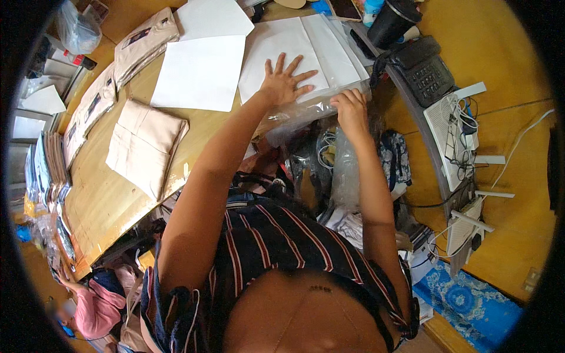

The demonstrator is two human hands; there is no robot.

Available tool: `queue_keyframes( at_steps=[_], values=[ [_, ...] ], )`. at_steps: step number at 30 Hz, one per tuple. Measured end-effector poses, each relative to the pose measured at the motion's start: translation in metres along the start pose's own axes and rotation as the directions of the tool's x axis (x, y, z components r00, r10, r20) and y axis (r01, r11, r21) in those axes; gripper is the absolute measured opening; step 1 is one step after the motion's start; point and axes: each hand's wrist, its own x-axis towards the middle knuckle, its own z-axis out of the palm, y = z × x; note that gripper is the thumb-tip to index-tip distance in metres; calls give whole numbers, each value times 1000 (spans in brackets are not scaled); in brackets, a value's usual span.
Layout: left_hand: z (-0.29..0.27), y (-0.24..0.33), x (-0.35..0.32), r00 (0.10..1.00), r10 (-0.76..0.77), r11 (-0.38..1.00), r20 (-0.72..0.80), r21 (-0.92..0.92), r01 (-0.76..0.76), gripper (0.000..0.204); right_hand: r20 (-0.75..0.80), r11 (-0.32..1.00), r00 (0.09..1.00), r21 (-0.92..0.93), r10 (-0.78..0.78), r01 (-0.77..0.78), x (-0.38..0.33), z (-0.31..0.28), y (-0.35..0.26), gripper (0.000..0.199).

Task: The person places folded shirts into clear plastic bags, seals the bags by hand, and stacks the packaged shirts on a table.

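My left hand (288,81) lies flat with its fingers spread on a stack of white sheets (268,50) at the far side of the table. Clear plastic bags (303,112) lie under and around these sheets and hang over the near edge. At that edge, my right hand (352,110) has its fingers curled onto the clear plastic, pinching it. Left of my left hand is another white sheet (197,73). Nearer on the left, a folded beige garment (144,147) rests on the wooden table (109,203).
More folded beige garments (147,44) line the table's far left edge, beside stacked clothes (47,167). On the right are a black telephone (424,70), a dark cup (393,23) and white routers (450,132) with loose cables. A person in a pink sleeve (100,306) sits lower left.
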Motion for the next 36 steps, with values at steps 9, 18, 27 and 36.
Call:
queue_keyframes(
  at_steps=[9, 18, 27, 36],
  values=[
    [-7, 8, 4, 987, -94, 990, 131, -91, 107, 55, -5, 981, 998, -184, 66, -66, -46, -25, -43, 17],
    [-11, -25, -16, 999, -41, 999, -18, -20, 41, 51, 93, 962, 991, -263, 95, -68, 1, -3, -52, 32],
    [3, -28, -24, 995, -65, 997, -79, 24, 67, 51, 33, 976, 998, -206, -61, 67, -18, -8, -56, 4],
    [-4, -15, -25, 987, -153, 988, 51, 35, 151, 52, -66, 974, 988, -169, 143, -152, -45, -41, -78, 55]
  ],
)
